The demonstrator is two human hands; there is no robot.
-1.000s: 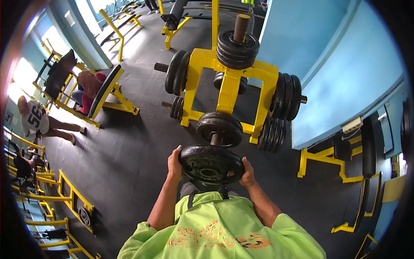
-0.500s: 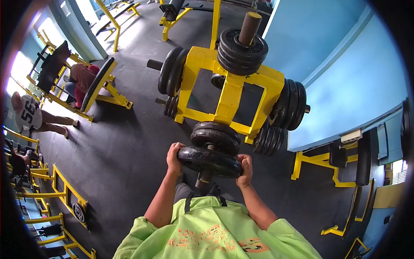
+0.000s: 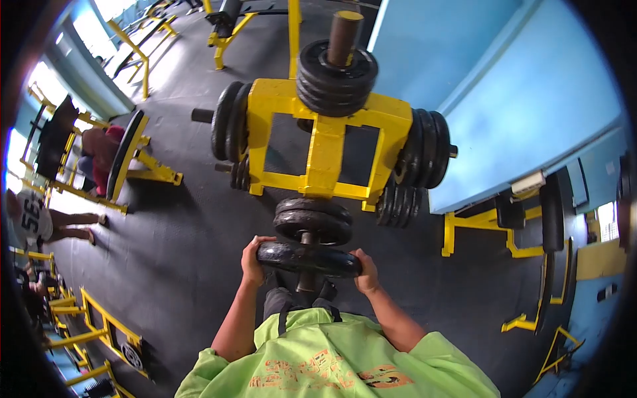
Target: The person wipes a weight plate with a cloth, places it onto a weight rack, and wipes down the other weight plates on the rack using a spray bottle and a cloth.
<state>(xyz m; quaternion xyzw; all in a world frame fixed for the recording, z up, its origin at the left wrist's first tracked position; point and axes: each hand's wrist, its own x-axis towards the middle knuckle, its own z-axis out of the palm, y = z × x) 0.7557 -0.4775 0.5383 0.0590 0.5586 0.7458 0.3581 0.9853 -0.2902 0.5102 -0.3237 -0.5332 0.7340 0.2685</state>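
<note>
A black weight plate (image 3: 282, 256) sits around the near peg (image 3: 306, 281) of the yellow rack (image 3: 325, 149), and the peg's end sticks out toward my body. My left hand (image 3: 253, 260) grips the plate's left edge, while my right hand (image 3: 364, 270) grips its right edge. Just beyond it, with a short stretch of bare peg between, are more black plates (image 3: 313, 219) against the rack. Stacked plates (image 3: 336, 78) surround the upright top peg.
Plates hang on the rack's left (image 3: 229, 121) and right (image 3: 424, 149) pegs. Yellow-framed machines (image 3: 488, 219) stand at the right. At the left, one person (image 3: 99, 159) is at a bench (image 3: 126, 156) and another person (image 3: 33, 219) stands.
The held plate has gone from in front of the peg's end to around the peg, turned more edge-on and moved toward the rack. Both hands have moved with it.
</note>
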